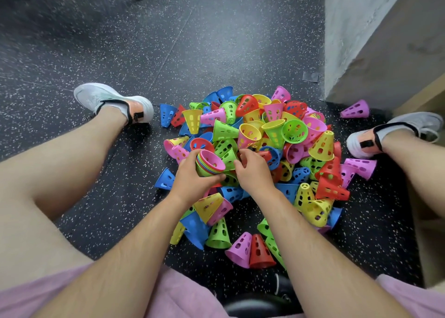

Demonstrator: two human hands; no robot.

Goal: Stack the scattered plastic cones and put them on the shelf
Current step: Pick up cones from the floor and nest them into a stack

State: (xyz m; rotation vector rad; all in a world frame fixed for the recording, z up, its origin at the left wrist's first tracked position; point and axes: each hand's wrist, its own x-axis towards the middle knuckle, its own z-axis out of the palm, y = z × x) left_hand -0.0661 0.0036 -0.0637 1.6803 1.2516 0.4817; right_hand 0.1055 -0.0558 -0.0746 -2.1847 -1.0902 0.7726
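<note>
A heap of small perforated plastic cones (272, 129) in pink, yellow, green, blue and red lies on the dark speckled floor between my legs. My left hand (190, 178) grips a short stack of nested cones (210, 163), a pink one on the open end, tilted toward the right. My right hand (252, 170) hovers just right of that stack over the heap, fingers curled down among the cones; what its fingertips touch is hidden. No shelf is recognisable in view.
My two shoes, left (113, 103) and right (395, 132), flank the heap. A grey concrete block or wall corner (375, 40) rises at the right. Stray cones lie apart: a purple cone (355, 109) by the wall, a blue cone (165, 179) left of the heap.
</note>
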